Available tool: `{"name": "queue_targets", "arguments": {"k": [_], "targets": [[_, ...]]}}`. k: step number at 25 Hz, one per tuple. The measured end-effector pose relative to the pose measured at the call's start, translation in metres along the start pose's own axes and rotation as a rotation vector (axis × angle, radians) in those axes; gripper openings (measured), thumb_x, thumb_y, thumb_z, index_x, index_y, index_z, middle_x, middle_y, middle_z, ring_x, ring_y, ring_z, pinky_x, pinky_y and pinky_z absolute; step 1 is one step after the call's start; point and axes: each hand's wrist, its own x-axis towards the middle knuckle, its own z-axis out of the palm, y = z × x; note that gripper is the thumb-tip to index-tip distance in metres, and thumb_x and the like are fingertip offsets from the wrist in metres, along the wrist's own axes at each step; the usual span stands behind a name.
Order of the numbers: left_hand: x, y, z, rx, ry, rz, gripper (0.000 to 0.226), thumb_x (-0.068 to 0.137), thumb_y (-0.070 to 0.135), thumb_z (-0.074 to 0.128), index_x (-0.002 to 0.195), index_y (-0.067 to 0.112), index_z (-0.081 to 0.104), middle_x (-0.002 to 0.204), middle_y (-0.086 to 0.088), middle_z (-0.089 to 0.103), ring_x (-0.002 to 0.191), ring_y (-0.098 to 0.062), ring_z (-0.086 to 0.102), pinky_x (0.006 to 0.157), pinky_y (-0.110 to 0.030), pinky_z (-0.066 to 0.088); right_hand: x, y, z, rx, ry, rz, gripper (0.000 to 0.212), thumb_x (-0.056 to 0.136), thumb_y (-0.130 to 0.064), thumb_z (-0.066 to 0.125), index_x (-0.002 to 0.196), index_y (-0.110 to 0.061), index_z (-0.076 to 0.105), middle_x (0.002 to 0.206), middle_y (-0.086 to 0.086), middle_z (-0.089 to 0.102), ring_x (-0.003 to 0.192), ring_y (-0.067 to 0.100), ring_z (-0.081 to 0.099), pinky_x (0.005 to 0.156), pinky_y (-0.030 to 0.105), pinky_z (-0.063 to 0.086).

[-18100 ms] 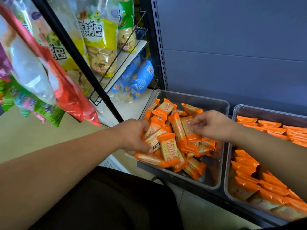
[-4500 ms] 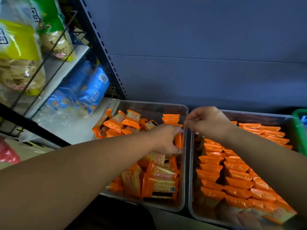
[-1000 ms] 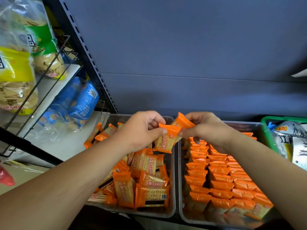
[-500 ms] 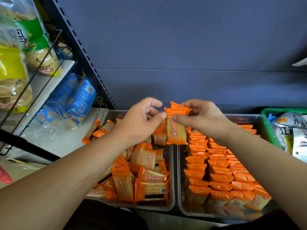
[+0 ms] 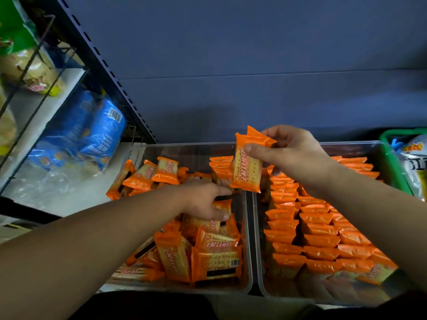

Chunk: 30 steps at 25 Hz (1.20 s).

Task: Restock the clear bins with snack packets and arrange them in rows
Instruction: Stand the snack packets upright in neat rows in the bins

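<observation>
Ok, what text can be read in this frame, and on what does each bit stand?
"打饼干", characters before it unclear: sideways on the held packet in the right hand.
The same wording, upside down: on a front packet in the left bin.
"江", cut by the frame edge: on the bag in the green basket.
Print on the blue bags and digits under the barcodes: too blurred or small.

Free rear strip in left bin [image 5: 184, 147]
</observation>
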Motion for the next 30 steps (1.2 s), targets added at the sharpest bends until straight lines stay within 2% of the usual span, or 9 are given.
{"name": "queue_targets", "arguments": {"k": [4,8,11,13,17,23,25,28,30], "targets": [[0.007,0.004,0.002,-0.175,-0.105,-0.028,0.096,0.087,0.064,0.073,0.164,0.035,0.023,0.166,0.005,0.037,0.151,-0.023,0.037,0.123,-0.042,0.034,0.001,0.001,0.013,0.008,-0.027,-0.01,0.025,0.085,-0.03,0.085,0.104,-0.022,0.072,0.089,-0.007,0.079,0.075,0.004,0.075,0.055,0.015,0.05],[-0.001,0.006,-0.007,-0.288,-0.096,-0.036,0.1,0.08,0.053,0.085,0.161,0.027,0.034,0.162,0.008,0.04,0.147,-0.019,0.042,0.119,-0.034,0.039,0.001,-0.002,0.01,-0.043,0.014,0.016,0.028,0.086,-0.036,0.083,0.107,-0.023,0.071,0.094,-0.005,0.079,0.083,0.01,0.075,0.064,0.029,0.057],[-0.005,0.007,-0.017,-0.327,-0.099,-0.049,0.071,0.071,0.05,0.093,0.132,0.035,0.06,0.133,0.012,0.06,0.121,-0.017,0.06,0.102,-0.035,0.054,-0.001,-0.003,0.008,-0.048,0.024,0.034,0.029,0.087,-0.037,0.082,0.108,-0.023,0.07,0.095,-0.005,0.079,0.085,0.013,0.076,0.069,0.034,0.059],[-0.008,0.008,-0.023,-0.294,-0.133,-0.031,0.062,0.067,0.053,0.094,0.116,0.038,0.06,0.119,0.013,0.06,0.11,-0.015,0.061,0.094,-0.036,0.056,-0.001,-0.004,0.007,-0.045,0.014,0.038,0.029,0.087,-0.036,0.082,0.109,-0.022,0.07,0.094,-0.005,0.079,0.085,0.013,0.076,0.071,0.035,0.059],[-0.02,0.01,-0.027,-0.264,-0.166,-0.013,0.079,0.065,0.048,0.097,0.131,0.038,0.055,0.12,0.016,0.054,0.112,-0.014,0.057,0.089,-0.033,0.052,0.0,-0.004,0.01,-0.058,-0.015,0.044,0.029,0.087,-0.037,0.082,0.11,-0.024,0.07,0.093,-0.009,0.079,0.082,0.008,0.076,0.067,0.03,0.057],[-0.067,-0.003,-0.026,-0.288,0.008,-0.006,0.07,0.069,0.048,0.093,0.131,0.045,0.059,0.133,0.018,0.055,0.121,-0.011,0.055,0.102,-0.041,0.054,0.005,-0.013,0.026,0.035,-0.012,-0.068,0.031,0.087,-0.027,0.083,0.111,-0.018,0.064,0.097,-0.003,0.078,0.078,0.009,0.074,0.065,0.028,0.058],[-0.086,-0.01,-0.025,-0.299,0.043,-0.021,0.061,0.07,0.05,0.092,0.123,0.047,0.063,0.129,0.02,0.057,0.118,-0.008,0.056,0.101,-0.04,0.054,0.006,-0.01,0.037,-0.099,-0.095,-0.109,0.032,0.087,-0.026,0.084,0.11,-0.022,0.063,0.1,-0.002,0.077,0.081,0.011,0.073,0.075,0.031,0.06],[-0.1,-0.016,-0.02,-0.322,0.105,-0.054,0.057,0.071,0.05,0.092,0.12,0.045,0.065,0.129,0.019,0.057,0.119,-0.009,0.055,0.102,-0.036,0.052,0.009,0.004,0.057,-0.636,-0.191,-0.144,0.038,0.086,-0.044,0.08,0.116,-0.033,0.059,0.108,-0.004,0.071,0.098,0.018,0.069,0.09,0.04,0.057],[-0.102,-0.018,-0.017,-0.349,0.142,-0.08,0.054,0.072,0.049,0.092,0.119,0.043,0.065,0.128,0.017,0.057,0.116,-0.009,0.057,0.1,-0.036,0.053,0.012,0.01,0.067,-0.975,-0.169,-0.176,0.05,0.088,-0.053,0.073,0.131,-0.035,0.053,0.126,0.001,0.062,0.12,0.025,0.059,0.104,0.039,0.047]]}}
